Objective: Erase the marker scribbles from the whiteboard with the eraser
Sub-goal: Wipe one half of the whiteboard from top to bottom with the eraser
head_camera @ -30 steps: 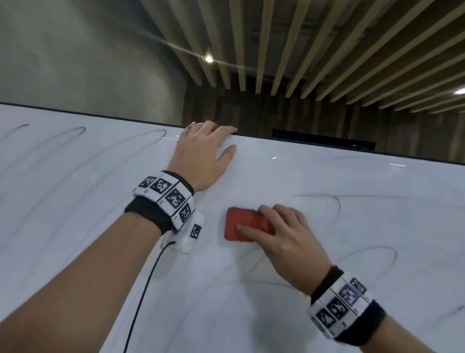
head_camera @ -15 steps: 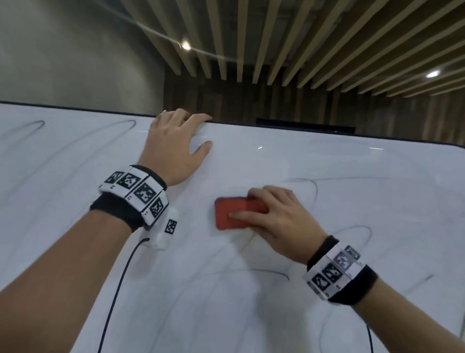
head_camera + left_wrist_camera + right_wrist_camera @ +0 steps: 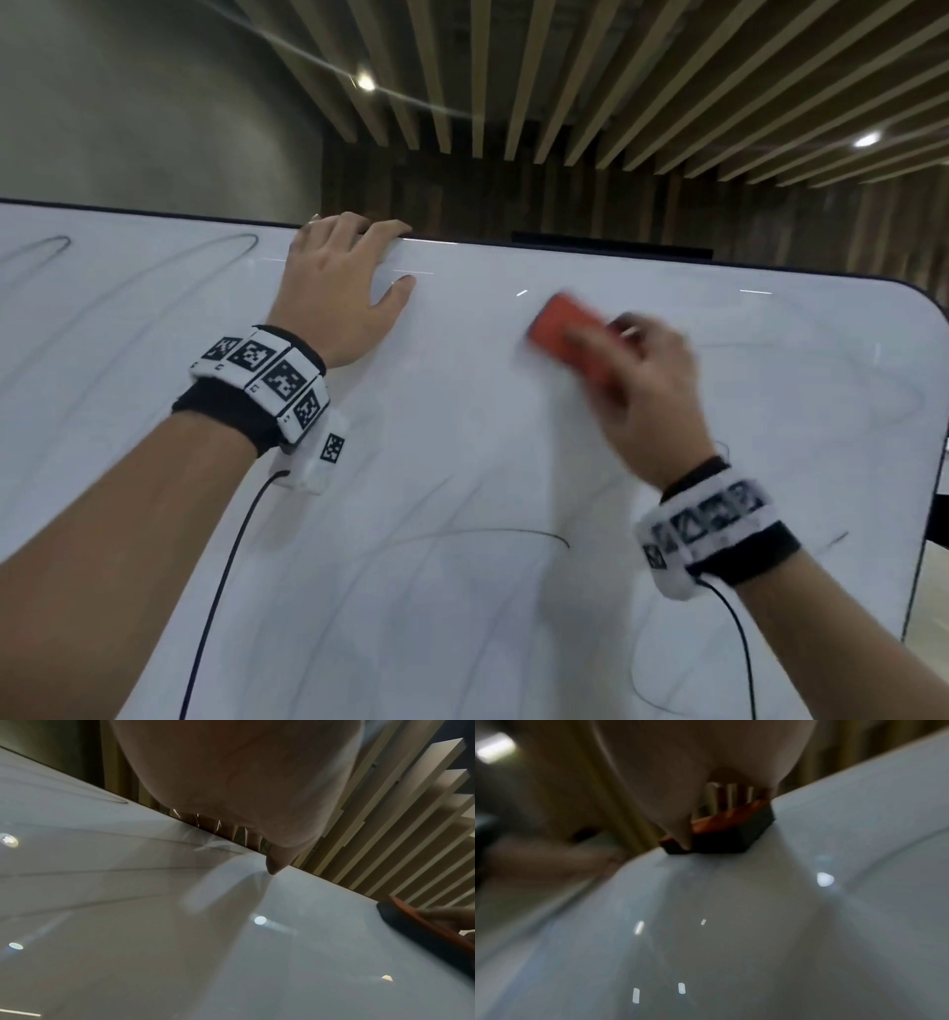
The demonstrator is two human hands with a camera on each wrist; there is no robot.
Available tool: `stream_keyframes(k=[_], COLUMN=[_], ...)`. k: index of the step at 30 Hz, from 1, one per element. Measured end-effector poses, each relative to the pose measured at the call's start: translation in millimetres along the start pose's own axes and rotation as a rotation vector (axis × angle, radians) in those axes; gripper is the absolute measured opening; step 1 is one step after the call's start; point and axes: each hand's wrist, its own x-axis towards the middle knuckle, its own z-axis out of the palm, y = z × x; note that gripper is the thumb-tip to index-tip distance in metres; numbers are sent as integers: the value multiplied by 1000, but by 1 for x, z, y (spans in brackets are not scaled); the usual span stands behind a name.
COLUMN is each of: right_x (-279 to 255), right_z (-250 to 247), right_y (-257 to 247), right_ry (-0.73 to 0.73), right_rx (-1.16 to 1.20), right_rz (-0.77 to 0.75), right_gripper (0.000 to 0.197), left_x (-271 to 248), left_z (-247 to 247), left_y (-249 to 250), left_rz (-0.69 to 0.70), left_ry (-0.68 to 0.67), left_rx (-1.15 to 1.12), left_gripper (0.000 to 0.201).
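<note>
Now the right hand (image 3: 649, 406) has swept the eraser (image 3: 562, 336) rightward up the whiteboard (image 3: 462, 437).

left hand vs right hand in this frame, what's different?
Grip: the left hand hooks its fingers over the whiteboard top edge; the right hand holds the red eraser against the board face. Sharpness: left hand is crisp, right hand and eraser are motion-blurred. Position: left hand sits at the rim, right hand lower and further right. Both wear tagged wristbands with a cable.
</note>
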Motion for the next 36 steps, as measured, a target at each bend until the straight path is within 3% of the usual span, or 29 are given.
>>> stream_keyframes(k=[2, 3, 4, 5, 7, 8, 9, 10, 13, 15, 16, 17, 19, 21, 22, 23, 25, 28, 30, 32, 35, 36], right_x=[18, 18, 11, -1, -35, -45, -46, -41, -16, -9, -11, -17, -42, -66, -64, -59, -45, -26, -24, -34, -63, -66], right_z=[-9, -5, 2, 11, 27, 25, 19, 11, -24, -33, -29, -23, -7, -1, -7, -14, -34, -64, -62, -46, -23, -25], right_y=[13, 6, -7, -24, -47, -46, -35, -17, 40, 56, 50, 36, 4, -9, -1, 14, 52, 108, 108, 81, 49, 54], right_ry=[134, 153, 136, 73, -151, -238, -248, -176, 149, 227, 205, 150, -67, -275, -284, -226, 8, 269, 301, 246, 25, -22], right_rx=[61, 52, 32, 24, 11, -9, -22, -15, 23, 46, 19, 9, 16, -29, -51, -52, -50, -15, -24, -31, -57, -74], right_rz=[352, 415, 365, 216, -217, -348, -369, -284, 294, 582, 567, 450, 51, -258, -275, -188, 141, 671, 797, 631, 149, 56], right_gripper=[53, 53, 52, 49, 39, 36, 36, 37, 48, 53, 54, 54, 52, 52, 51, 50, 51, 59, 59, 56, 49, 47], left_x=[-1, -1, -1, -1, 0, 0, 0, 0, 1, 2, 4, 5, 5, 2, 0, -3, -7, -5, -4, -4, -4, -4], left_z=[-1, -1, -2, -2, -3, -3, -2, -2, -1, 2, 5, 7, 11, 18, 22, 28, 40, 51, 57, 62, 63, 64], left_y=[1, 1, 1, 1, 0, -1, -3, -3, 1, 13, 21, 31, 56, 86, 101, 115, 131, 131, 127, 126, 127, 128], left_rz=[-5, -7, -7, -6, -4, -2, -1, -1, -34, -93, -134, -183, -246, -177, -102, -21, 90, 102, 93, 94, 90, 86], left_ry=[-4, -10, -17, -26, -38, -42, -39, -29, 6, 23, 38, 60, 85, 79, 71, 63, 59, 51, 38, 33, 23, 20], left_rx=[1, -1, -2, -2, 1, 3, 3, 0, 1, 30, 47, 56, 22, -22, -33, -41, -42, -19, 17, 43, 55, 57], left_gripper=[54, 54, 55, 55, 56, 56, 55, 54, 53, 52, 51, 50, 52, 57, 58, 57, 52, 50, 54, 56, 57, 57])
